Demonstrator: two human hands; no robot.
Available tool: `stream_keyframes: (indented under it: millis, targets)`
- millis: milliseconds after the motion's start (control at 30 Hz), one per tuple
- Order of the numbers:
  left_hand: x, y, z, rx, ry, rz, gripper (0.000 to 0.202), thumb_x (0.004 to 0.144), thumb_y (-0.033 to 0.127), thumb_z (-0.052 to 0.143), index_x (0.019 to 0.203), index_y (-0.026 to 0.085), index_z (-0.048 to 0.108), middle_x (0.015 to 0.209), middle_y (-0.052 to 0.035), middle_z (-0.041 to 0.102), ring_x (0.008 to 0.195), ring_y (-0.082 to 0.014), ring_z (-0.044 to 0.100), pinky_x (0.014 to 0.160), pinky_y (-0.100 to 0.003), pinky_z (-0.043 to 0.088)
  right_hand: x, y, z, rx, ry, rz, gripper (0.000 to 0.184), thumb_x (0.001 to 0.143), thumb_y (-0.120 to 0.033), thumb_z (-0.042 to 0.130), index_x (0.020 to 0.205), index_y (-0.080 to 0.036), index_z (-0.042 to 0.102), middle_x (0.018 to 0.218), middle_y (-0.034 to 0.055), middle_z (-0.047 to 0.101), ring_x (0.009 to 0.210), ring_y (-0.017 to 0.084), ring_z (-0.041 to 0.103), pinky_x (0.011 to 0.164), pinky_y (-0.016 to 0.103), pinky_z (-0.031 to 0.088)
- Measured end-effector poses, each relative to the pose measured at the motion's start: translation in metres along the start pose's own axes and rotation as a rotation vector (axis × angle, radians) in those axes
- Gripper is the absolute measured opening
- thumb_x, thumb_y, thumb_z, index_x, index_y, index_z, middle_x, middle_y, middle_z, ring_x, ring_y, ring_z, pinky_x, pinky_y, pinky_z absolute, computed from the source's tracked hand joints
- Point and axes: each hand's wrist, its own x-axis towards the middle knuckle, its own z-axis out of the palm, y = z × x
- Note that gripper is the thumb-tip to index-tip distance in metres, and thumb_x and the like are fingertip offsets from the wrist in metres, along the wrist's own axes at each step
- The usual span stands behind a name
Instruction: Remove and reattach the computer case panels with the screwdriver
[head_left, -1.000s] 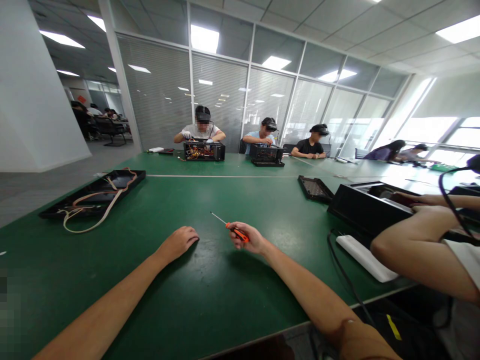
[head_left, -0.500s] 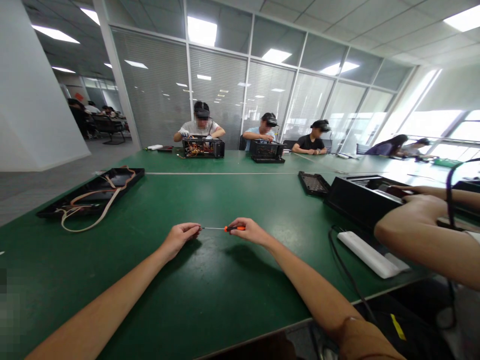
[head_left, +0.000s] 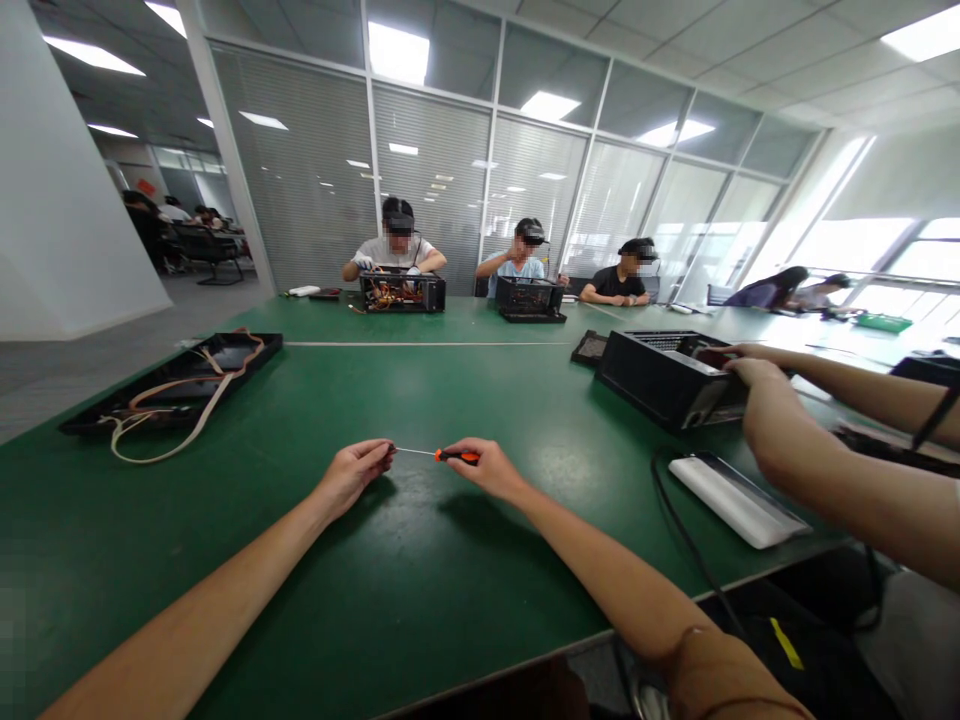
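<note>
My right hand (head_left: 487, 466) grips the orange handle of a small screwdriver (head_left: 439, 454), held level just above the green table (head_left: 420, 580). Its thin metal shaft points left. My left hand (head_left: 354, 472) is curled, and its fingertips pinch the shaft's tip. Both forearms reach in from the bottom of the head view.
A black tray (head_left: 176, 385) with tan cables lies at the left. To my right a co-worker's hands (head_left: 757, 395) rest on a black computer case (head_left: 667, 378), with a white power bank (head_left: 735, 500) and black cable in front. Three people work on cases at the far side.
My right hand turned the screwdriver from angled up-left to level. My left hand came in and pinched its tip. The co-worker's case now sits further left in view.
</note>
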Motion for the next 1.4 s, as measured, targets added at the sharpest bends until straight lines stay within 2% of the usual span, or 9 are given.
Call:
stream_keyframes:
  millis: [667,800,900,967,1033,1100,1167,1300,1400]
  targets:
    - [-0.002,0.001,0.003,-0.050,0.004,0.020,0.032,0.057,0.023,0.076,0.084,0.009,0.065,0.076,-0.0067,0.065,0.067,-0.0104,0.059,0.065,-0.021,0.048,-0.002,-0.004,0.001,-0.043,0.056,-0.055,0.024,0.076,-0.030,0.057,0.092,-0.016,0.067,0.089,0.0056,0.066,0.079,0.014,0.059,0.072,0.026,0.045]
    - [-0.002,0.001,0.003,-0.072,0.008,0.024,0.030,0.059,0.021,0.075,0.084,0.009,0.065,0.078,-0.0074,0.064,0.067,-0.0106,0.059,0.065,-0.020,0.049,-0.001,-0.009,0.000,-0.008,0.065,-0.011,0.023,0.073,-0.031,0.058,0.089,-0.016,0.068,0.088,0.0054,0.065,0.078,0.014,0.058,0.073,0.027,0.044]
    - [-0.001,0.008,0.002,-0.101,0.038,0.047,0.031,0.059,0.016,0.074,0.088,0.010,0.064,0.079,-0.0068,0.064,0.067,-0.0107,0.059,0.064,-0.020,0.050,-0.002,-0.027,0.001,0.193,0.036,0.116,0.024,0.071,-0.034,0.060,0.087,-0.016,0.066,0.077,0.0024,0.063,0.060,0.009,0.053,0.057,0.022,0.043]
    - [-0.003,0.018,0.004,-0.111,0.038,0.066,0.036,0.059,0.015,0.072,0.094,0.011,0.063,0.077,-0.0058,0.064,0.069,-0.0111,0.059,0.065,-0.020,0.050,-0.009,-0.051,0.001,0.484,0.010,0.227,0.027,0.073,-0.038,0.058,0.088,-0.016,0.062,0.069,-0.0010,0.057,0.043,0.004,0.039,0.039,0.018,0.031]
    - [-0.008,0.030,0.008,-0.092,0.028,0.093,0.036,0.060,0.018,0.072,0.094,0.011,0.063,0.074,-0.0054,0.063,0.070,-0.0120,0.059,0.066,-0.021,0.050,-0.024,-0.080,-0.002,0.822,0.022,0.310,0.029,0.077,-0.043,0.052,0.091,-0.019,0.056,0.063,-0.0045,0.049,0.036,0.002,0.023,0.032,0.016,0.017]
    - [-0.017,0.044,0.020,-0.015,-0.001,0.137,0.033,0.061,0.026,0.072,0.090,0.011,0.063,0.072,-0.0055,0.062,0.069,-0.0131,0.059,0.066,-0.023,0.049,-0.048,-0.108,-0.009,1.073,0.039,0.351,0.030,0.080,-0.046,0.047,0.095,-0.021,0.051,0.062,-0.0064,0.041,0.037,0.002,0.017,0.031,0.014,0.011]
    - [-0.027,0.060,0.041,0.125,-0.063,0.222,0.032,0.064,0.035,0.069,0.084,0.010,0.063,0.068,-0.0050,0.062,0.065,-0.0138,0.057,0.066,-0.025,0.048,-0.076,-0.129,-0.020,1.148,0.025,0.341,0.027,0.080,-0.043,0.049,0.098,-0.024,0.047,0.067,-0.0060,0.040,0.037,0.001,0.017,0.030,0.014,0.010]
    - [-0.034,0.087,0.114,0.557,-0.237,0.530,0.031,0.078,0.042,0.051,0.082,0.013,0.060,0.072,-0.0063,0.063,0.068,-0.0163,0.058,0.069,-0.027,0.045,-0.125,-0.143,-0.038,0.834,0.254,0.187,0.034,0.075,-0.033,0.060,0.103,-0.028,0.041,0.080,-0.0030,0.047,0.041,0.002,0.030,0.034,0.014,0.020]
    - [-0.016,0.097,0.175,0.947,-0.164,0.771,0.032,0.087,0.039,0.036,0.091,0.014,0.057,0.088,-0.0105,0.063,0.085,-0.0201,0.059,0.080,-0.029,0.040,-0.157,-0.140,-0.038,0.618,0.363,0.196,0.027,0.082,-0.039,0.050,0.104,-0.026,0.043,0.074,-0.0017,0.047,0.044,0.005,0.033,0.037,0.016,0.023]
